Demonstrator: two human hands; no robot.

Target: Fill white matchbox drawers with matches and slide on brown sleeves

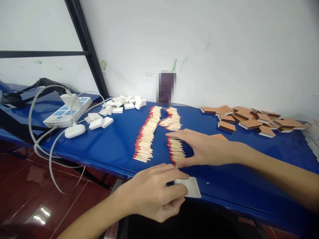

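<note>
My left hand [156,192] is closed, its fingers curled over a white matchbox tray [193,187] at the table's front edge. The tray lies flat, partly hidden under the fingers, and its inside looks bare where it shows. My right hand [204,146] reaches in from the right with thumb and index finger spread apart around the near part of the right row of matches [177,149]. Whether the fingertips press on the matches I cannot tell. To the left runs a longer row of red-tipped matches [147,136], heads facing left.
Orange matchbox sleeves [249,121] lie heaped at the back right; one sleeve [219,136] is partly behind my right hand. White trays [119,106] are scattered at the back left, near a power strip [67,113] with cables and a white charger case [74,131]. A wall stands behind the blue table [119,136].
</note>
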